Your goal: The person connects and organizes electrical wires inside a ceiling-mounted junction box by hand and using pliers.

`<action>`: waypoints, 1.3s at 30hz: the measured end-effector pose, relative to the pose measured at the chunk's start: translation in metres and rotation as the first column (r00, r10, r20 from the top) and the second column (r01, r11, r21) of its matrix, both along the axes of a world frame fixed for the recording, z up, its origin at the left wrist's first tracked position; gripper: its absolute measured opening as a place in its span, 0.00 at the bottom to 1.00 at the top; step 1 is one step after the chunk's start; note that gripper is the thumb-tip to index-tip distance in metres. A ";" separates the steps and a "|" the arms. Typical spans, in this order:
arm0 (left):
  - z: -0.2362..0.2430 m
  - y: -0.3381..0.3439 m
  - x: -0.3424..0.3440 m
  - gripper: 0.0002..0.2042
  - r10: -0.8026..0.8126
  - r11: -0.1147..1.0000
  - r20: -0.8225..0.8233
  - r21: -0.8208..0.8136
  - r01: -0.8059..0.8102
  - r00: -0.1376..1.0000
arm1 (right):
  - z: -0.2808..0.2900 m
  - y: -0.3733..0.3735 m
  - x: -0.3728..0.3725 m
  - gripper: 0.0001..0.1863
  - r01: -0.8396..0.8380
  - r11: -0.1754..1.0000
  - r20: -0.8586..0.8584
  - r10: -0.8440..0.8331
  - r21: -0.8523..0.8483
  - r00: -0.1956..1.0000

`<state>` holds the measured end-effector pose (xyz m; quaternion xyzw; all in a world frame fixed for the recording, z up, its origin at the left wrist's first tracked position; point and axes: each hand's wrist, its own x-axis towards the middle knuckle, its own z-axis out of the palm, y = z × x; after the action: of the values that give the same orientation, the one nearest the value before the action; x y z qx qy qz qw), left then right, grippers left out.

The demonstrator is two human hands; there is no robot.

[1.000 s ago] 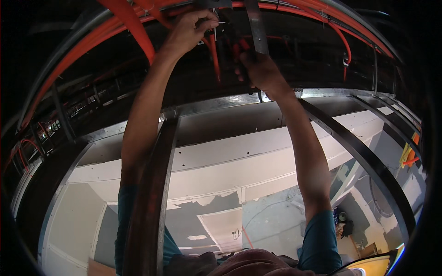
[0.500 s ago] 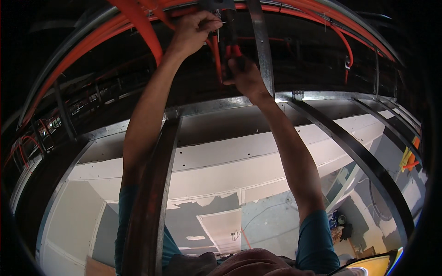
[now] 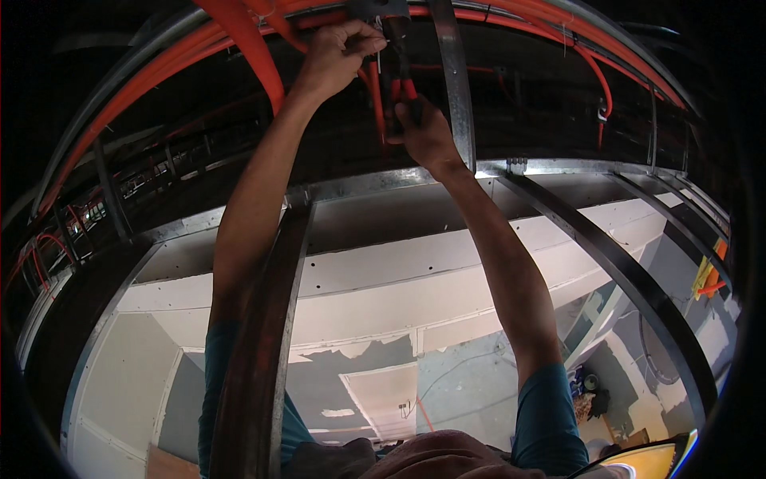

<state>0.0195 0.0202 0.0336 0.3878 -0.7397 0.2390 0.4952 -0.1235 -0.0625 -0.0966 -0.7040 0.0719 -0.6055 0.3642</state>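
Observation:
Overhead, my right hand [image 3: 432, 144] is wrapped round the handles of a pair of pliers [image 3: 408, 86] with red and black grips. The tool points up, its dark jaws close beneath a dark box [image 3: 379, 8] at the top edge. Just left of the jaws, my left hand [image 3: 335, 60] has thumb and forefinger pinched together at thin, light-coloured wires [image 3: 379, 57] hanging below the box. Exactly what those fingertips hold is too small to make out. An orange conduit [image 3: 376, 100] runs down between my two hands.
Thick orange conduits [image 3: 251, 52] curve across the top. A metal strut [image 3: 455, 80] stands right of the pliers. Metal ceiling channels, including one beside my left forearm [image 3: 271, 335] and another at right [image 3: 614, 247], cross below my hands. White board panels [image 3: 383, 295] lie lower.
The pliers have shifted slightly, and their red grips show more clearly. My right hand has moved a little with them; my left hand stays almost in place.

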 end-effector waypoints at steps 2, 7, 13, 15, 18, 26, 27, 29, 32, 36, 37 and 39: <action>0.000 0.001 0.000 0.09 0.031 0.999 0.008 0.014 -0.031 1.000 | 0.000 0.001 0.000 0.20 0.014 1.000 0.004 -0.014 -0.018 1.000; 0.000 0.000 -0.002 0.09 -0.001 1.000 -0.009 0.028 0.002 1.000 | 0.002 0.002 -0.005 0.19 0.048 0.999 -0.053 -0.048 -0.008 0.997; -0.002 -0.005 0.003 0.08 0.063 0.994 0.176 -0.103 -0.045 0.982 | 0.000 0.005 -0.011 0.17 0.456 0.867 -0.152 -0.487 -0.199 0.860; -0.004 -0.007 0.002 0.08 0.138 0.987 0.202 -0.111 -0.117 0.970 | 0.004 -0.003 -0.030 0.14 0.517 0.820 -0.206 -0.565 -0.246 0.799; -0.007 -0.012 0.003 0.06 0.146 0.988 0.199 -0.088 -0.131 0.969 | 0.029 -0.002 -0.072 0.13 0.290 0.376 -0.136 -0.785 -0.880 0.605; -0.002 -0.022 0.013 0.07 0.203 0.947 0.438 -0.316 -0.062 0.876 | 0.126 0.130 -0.115 0.24 0.501 0.856 -0.812 -0.377 -0.123 0.445; -0.003 -0.020 0.014 0.07 0.204 0.947 0.436 -0.314 -0.064 0.877 | 0.117 0.117 -0.116 0.24 0.500 0.857 -0.814 -0.375 -0.124 0.443; -0.003 -0.015 0.017 0.05 0.143 0.978 0.322 -0.193 -0.083 0.936 | 0.082 0.071 -0.112 0.17 0.239 0.950 -0.641 -0.311 -0.199 0.702; 0.003 -0.013 0.005 0.06 0.019 0.991 0.186 -0.133 0.006 0.982 | 0.028 -0.008 -0.072 0.17 0.266 0.731 -0.281 -0.532 -0.628 0.799; 0.005 0.019 -0.022 0.05 0.016 0.996 0.058 -0.085 -0.011 0.998 | 0.015 0.004 -0.014 0.18 0.408 0.863 -0.161 -0.467 -0.300 0.870; 0.007 0.023 -0.029 0.07 0.048 0.995 0.001 -0.083 -0.048 0.999 | 0.018 0.012 -0.008 0.18 0.317 0.941 -0.082 -0.327 -0.117 0.942; 0.015 0.019 -0.024 0.08 0.088 0.991 -0.054 -0.096 -0.093 0.995 | 0.029 0.020 0.011 0.16 0.196 0.980 0.063 -0.198 0.031 0.978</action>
<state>-0.0049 0.0389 0.0484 0.4020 -0.6962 0.2878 0.5205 -0.1128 -0.0425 -0.0678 -0.6684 0.1367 -0.6606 0.3133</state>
